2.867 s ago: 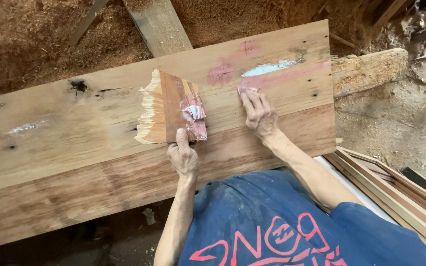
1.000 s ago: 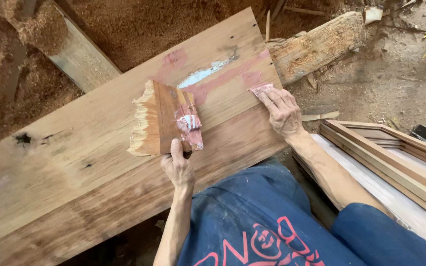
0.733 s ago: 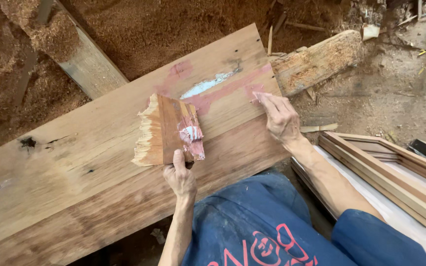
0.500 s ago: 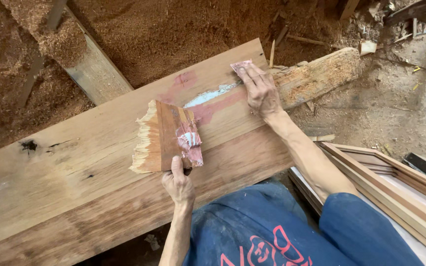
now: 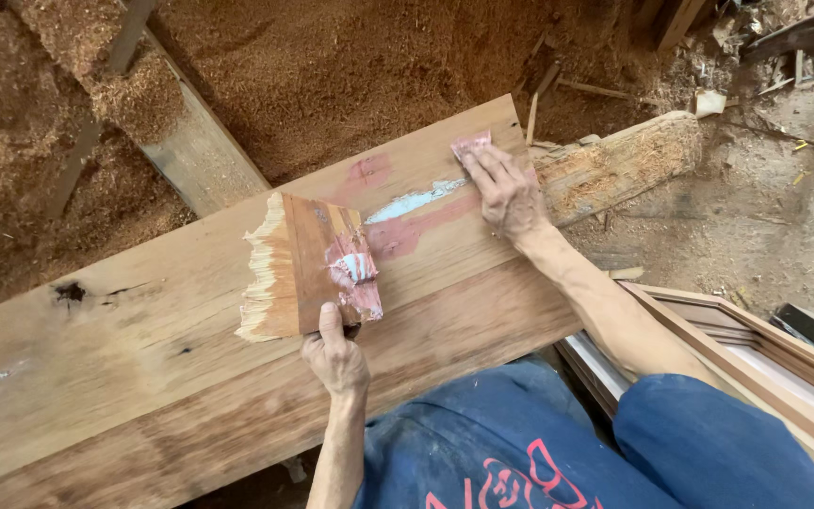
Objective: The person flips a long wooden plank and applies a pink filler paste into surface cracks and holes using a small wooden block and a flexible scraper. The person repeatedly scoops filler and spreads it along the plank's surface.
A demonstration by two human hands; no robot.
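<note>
While pinching wood scrap, left grip closed

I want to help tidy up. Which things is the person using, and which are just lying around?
In use:
broad brown wooden plank
splintered wood offcut smeared with pink filler, in left hand
small pink pad, under right hand

Lying about:
rough pale log
sawdust heap
wooden frames

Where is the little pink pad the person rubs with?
In the head view, the pink pad lies under the right hand's fingertips, near the plank's far edge, just beyond the pale streak.
</note>
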